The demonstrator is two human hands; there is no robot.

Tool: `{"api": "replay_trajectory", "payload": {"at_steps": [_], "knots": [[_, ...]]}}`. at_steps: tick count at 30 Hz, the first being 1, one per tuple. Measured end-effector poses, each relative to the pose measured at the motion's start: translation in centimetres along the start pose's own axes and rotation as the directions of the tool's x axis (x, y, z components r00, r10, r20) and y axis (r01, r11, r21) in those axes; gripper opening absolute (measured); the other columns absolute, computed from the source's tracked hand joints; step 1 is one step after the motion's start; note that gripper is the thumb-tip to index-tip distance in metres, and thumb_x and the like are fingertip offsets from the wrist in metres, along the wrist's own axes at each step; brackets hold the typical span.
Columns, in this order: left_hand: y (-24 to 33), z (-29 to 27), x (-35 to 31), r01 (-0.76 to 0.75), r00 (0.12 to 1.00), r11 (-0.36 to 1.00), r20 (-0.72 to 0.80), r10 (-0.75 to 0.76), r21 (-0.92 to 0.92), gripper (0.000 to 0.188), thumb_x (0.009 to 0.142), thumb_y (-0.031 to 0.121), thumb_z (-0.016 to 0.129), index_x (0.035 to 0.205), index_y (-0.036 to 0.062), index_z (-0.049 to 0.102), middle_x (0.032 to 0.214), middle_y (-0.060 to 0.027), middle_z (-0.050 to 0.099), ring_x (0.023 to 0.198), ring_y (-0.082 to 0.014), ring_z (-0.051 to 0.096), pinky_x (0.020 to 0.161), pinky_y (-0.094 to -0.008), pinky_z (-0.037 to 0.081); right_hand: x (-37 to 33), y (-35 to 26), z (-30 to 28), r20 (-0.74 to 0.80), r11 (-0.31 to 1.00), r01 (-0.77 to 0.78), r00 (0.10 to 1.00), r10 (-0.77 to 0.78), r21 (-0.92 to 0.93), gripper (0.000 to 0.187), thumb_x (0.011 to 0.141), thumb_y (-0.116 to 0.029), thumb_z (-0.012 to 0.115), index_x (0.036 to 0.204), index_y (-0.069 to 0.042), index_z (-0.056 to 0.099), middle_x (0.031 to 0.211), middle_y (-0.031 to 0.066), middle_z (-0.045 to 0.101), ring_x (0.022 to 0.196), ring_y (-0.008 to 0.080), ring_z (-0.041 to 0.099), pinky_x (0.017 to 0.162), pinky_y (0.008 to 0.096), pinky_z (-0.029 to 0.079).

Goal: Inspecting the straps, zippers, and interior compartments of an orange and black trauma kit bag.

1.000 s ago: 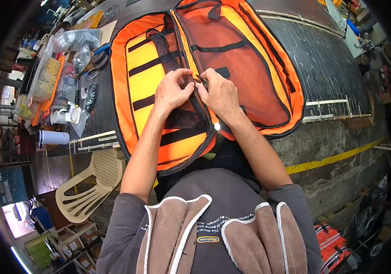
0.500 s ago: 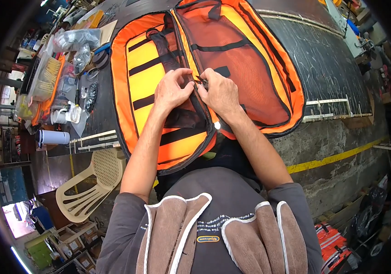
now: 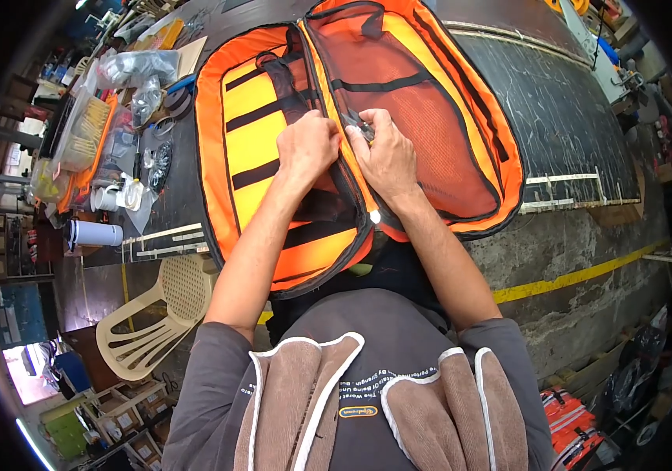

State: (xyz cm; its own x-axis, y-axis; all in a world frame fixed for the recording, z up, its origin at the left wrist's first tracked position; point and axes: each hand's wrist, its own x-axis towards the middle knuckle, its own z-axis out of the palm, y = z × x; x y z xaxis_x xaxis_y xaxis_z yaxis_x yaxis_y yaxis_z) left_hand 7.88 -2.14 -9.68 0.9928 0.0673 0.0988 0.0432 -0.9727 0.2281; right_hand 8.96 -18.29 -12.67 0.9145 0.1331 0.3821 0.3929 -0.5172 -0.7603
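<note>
An orange and yellow bag lies spread open on the dark table, its two halves joined along a middle seam. Black straps cross the yellow left half, and dark mesh covers the right. My left hand is closed at the mesh edge beside the seam, its fingertips mostly hidden; what they pinch I cannot make out. Just right of the seam, my right hand is closed round a small dark tool that looks like thread snips. Its tip points up and left, apart from my left hand.
At the left of the table stand a clear plastic box, a white mug, a white cylindrical container and loose supplies. A beige plastic chair stands at the table's near left. Orange folded items lie at lower right.
My left hand has turned over into a closed grip and shifted slightly right. The right hand has drawn a little right, away from the seam, and more of the dark tool shows.
</note>
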Motion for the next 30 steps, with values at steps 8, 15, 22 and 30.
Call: {"api": "replay_trajectory", "payload": {"at_steps": [8, 15, 22, 30], "knots": [[-3.4, 1.2, 1.5, 0.236, 0.971, 0.866, 0.134, -0.196, -0.441, 0.025, 0.096, 0.026, 0.069, 0.098, 0.0025, 0.076, 0.084, -0.0116, 0.075, 0.081, -0.0234, 0.069, 0.075, -0.0381, 0.054, -0.8, -0.1, -0.7, 0.104, 0.998, 0.047, 0.994, -0.041, -0.053, 0.025, 0.088, -0.025, 0.077, 0.103, -0.006, 0.07, 0.089, 0.0164, 0.076, 0.082, 0.0382, 0.075, 0.072, 0.048, 0.058], [-4.8, 2.7, 2.2, 0.251, 0.967, 0.733, 0.191, -0.166, -0.633, 0.027, 0.102, 0.025, 0.066, 0.097, 0.0001, 0.073, 0.08, -0.004, 0.069, 0.073, -0.0121, 0.061, 0.069, -0.0322, 0.05, -0.4, -0.4, 0.1, 0.151, 0.994, 0.064, 0.987, -0.051, -0.084, 0.022, 0.088, -0.022, 0.075, 0.1, -0.006, 0.067, 0.089, 0.0169, 0.075, 0.085, 0.0394, 0.075, 0.073, 0.0502, 0.059], [-3.8, 2.9, 2.9, 0.224, 0.971, 0.739, 0.207, -0.116, -0.635, 0.031, 0.102, 0.026, 0.066, 0.1, -0.0037, 0.073, 0.082, -0.0106, 0.072, 0.078, -0.0146, 0.065, 0.077, -0.036, 0.053, -0.3, -0.6, 0.1, 0.173, 0.993, 0.061, 0.984, -0.043, -0.102, 0.022, 0.089, -0.022, 0.075, 0.102, -0.006, 0.067, 0.089, 0.0177, 0.075, 0.085, 0.0399, 0.075, 0.073, 0.0506, 0.059], [-3.7, 1.9, 2.8, 0.235, 0.972, 0.611, 0.194, -0.134, -0.756, 0.03, 0.103, 0.024, 0.065, 0.098, -0.0037, 0.073, 0.076, -0.0064, 0.068, 0.074, -0.0112, 0.06, 0.072, -0.0337, 0.051, 0.1, 0.0, 0.6, 0.152, 0.992, 0.105, 0.984, -0.093, -0.072, 0.022, 0.092, -0.022, 0.074, 0.103, -0.005, 0.065, 0.092, 0.0204, 0.075, 0.086, 0.0421, 0.074, 0.074, 0.0521, 0.058]]}}
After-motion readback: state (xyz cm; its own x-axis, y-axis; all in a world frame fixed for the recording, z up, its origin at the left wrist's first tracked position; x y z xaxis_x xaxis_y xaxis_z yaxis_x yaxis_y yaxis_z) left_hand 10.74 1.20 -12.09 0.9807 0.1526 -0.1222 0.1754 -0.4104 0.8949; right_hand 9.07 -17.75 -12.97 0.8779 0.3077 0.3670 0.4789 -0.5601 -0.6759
